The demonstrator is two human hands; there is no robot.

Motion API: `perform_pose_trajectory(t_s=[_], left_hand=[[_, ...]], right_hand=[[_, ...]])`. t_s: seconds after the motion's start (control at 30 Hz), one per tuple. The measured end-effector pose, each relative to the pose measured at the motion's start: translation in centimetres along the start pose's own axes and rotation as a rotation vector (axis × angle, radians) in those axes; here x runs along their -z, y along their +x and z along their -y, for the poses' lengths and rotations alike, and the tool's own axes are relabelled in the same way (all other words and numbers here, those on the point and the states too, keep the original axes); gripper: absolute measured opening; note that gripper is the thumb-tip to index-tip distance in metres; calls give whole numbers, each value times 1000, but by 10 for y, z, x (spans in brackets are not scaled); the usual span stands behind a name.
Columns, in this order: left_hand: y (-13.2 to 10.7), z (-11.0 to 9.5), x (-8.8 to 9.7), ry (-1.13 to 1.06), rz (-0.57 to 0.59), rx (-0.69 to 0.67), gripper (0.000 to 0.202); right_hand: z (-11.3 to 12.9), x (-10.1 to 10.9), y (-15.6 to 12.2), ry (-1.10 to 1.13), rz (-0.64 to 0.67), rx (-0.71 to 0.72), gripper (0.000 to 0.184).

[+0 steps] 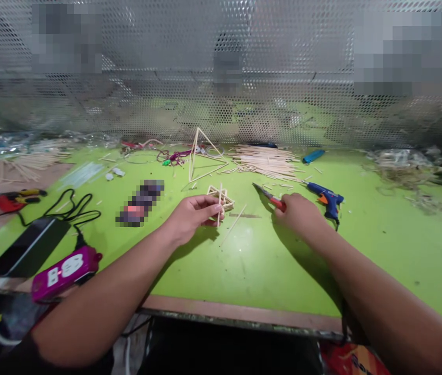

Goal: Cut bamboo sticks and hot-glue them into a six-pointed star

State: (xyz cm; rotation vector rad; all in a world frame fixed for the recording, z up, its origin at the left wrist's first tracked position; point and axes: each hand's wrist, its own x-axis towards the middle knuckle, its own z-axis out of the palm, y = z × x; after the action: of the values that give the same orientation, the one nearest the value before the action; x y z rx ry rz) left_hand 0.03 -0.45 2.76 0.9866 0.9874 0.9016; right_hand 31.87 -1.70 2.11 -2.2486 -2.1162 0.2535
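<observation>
My left hand (192, 215) is closed in a pinch on a thin wooden stick (220, 204), held upright just in front of a small frame of glued sticks (221, 197) on the green table (252, 260). My right hand (298, 213) is wrapped round the red handles of a pair of cutters (268, 196), whose dark jaws point left and away from me. A loose stick (234, 224) lies on the table between my hands.
A stick pyramid (202, 159) and a pile of sticks (266, 160) lie further back. A blue glue gun (327, 199) sits right of my right hand. A phone (25, 247), a pink power strip (64, 272) and cables lie at left. A perforated metal screen (221, 73) closes the back.
</observation>
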Motion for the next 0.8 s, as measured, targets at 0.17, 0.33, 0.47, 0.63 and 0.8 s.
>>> perform_pose_trajectory(t_s=[0.17, 0.33, 0.47, 0.63, 0.8], left_hand=[[-2, 4, 2, 25, 58, -6, 50], [-5, 6, 1, 51, 67, -11, 47], [-6, 4, 0, 41, 80, -14, 47], [-4, 5, -2, 30, 56, -36, 47], [-3, 6, -2, 3, 16, -43, 45]], right_hand=[[-14, 15, -3, 406, -180, -83, 23], [-4, 22, -14, 1513, 125, -12, 27], [8, 21, -26, 1806, 415, 187, 23], [23, 17, -38, 1951, 567, 309, 17], [19, 8, -35, 1878, 637, 374, 16]])
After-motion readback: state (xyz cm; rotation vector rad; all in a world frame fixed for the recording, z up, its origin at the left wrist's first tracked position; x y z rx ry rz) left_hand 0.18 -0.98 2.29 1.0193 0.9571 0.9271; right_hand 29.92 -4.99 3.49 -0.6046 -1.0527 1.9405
